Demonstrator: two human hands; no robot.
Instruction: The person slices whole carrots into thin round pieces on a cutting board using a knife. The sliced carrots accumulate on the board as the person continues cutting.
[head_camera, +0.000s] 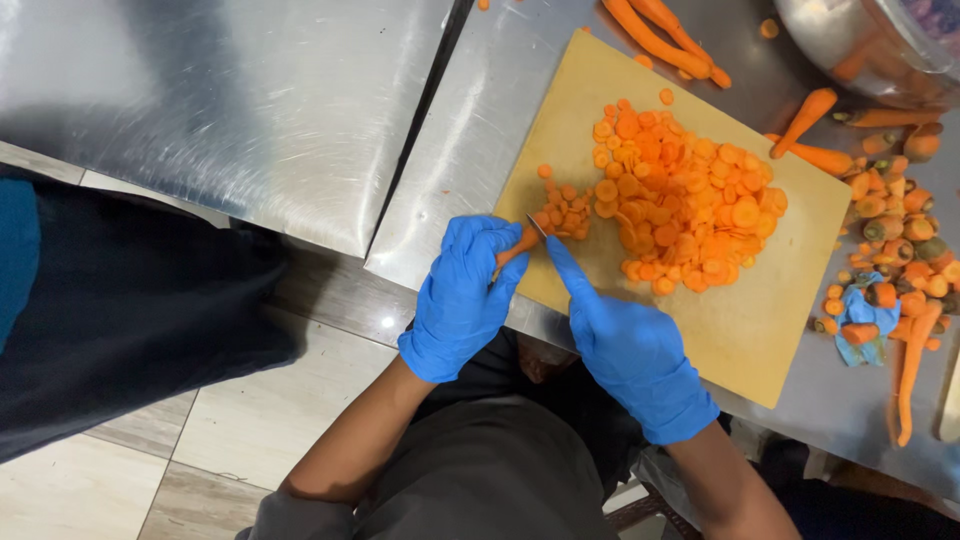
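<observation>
Shiny steel tables (250, 110) fill most of what I see, w/ pale floor tiles (120, 470) below them. On the right table sits a big tan cutting board (760, 330). Its middle holds a wide pile of round orange carrot slices (680, 205), and a smaller bunch of slices (566, 212) lies just beside my hands.

Up at the top right I see the edge of a metal bowl (850, 35). Whole carrots (665, 35) lie near it, past the board's far edge. To the right of the board there's a heap of carrot ends and peels (895, 245), w/ a crumpled blue glove (865, 315) in it.

Both my hands wear blue gloves. My left hand (462, 300) has its fingers curled and pressed together around a carrot stub (518, 245), at the board's near left corner. My right hand (630, 350) grips a knife; I can only see the tip of the blade (537, 227), touching the stub. My right pointer finger lies straight along the blade, the other fingers are tucked, can't tell how.
</observation>
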